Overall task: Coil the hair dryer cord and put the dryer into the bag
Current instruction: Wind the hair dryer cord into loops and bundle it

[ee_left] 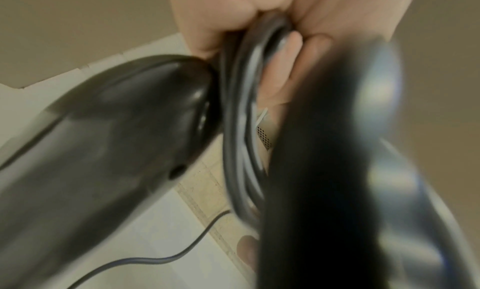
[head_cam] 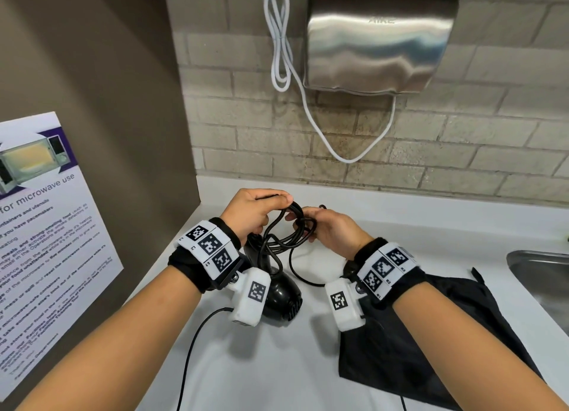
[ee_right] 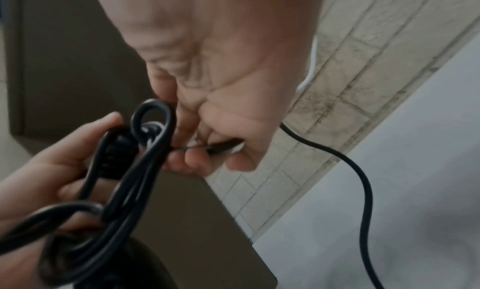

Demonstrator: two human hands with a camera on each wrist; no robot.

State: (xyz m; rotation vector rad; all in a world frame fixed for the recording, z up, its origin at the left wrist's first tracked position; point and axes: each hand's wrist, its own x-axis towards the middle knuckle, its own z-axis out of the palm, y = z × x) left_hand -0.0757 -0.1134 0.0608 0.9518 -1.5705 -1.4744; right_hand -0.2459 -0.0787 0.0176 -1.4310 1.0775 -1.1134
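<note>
Black cord point(head_cam: 288, 232) half coiled, both my hands on it above the counter point(head_cam: 277, 364).
My left hand point(head_cam: 252, 213) grips the loops at 12 o'clock of the dryer point(head_cam: 281, 293); my right hand point(head_cam: 331, 230) pinches a strand beside them. Bag point(head_cam: 431, 333) lies flat at 3 o'clock of the dryer. Risk: slack tail running off toward 6 o'clock could snag and drag the dryer, or loops slip from my grip and spring open.
</note>
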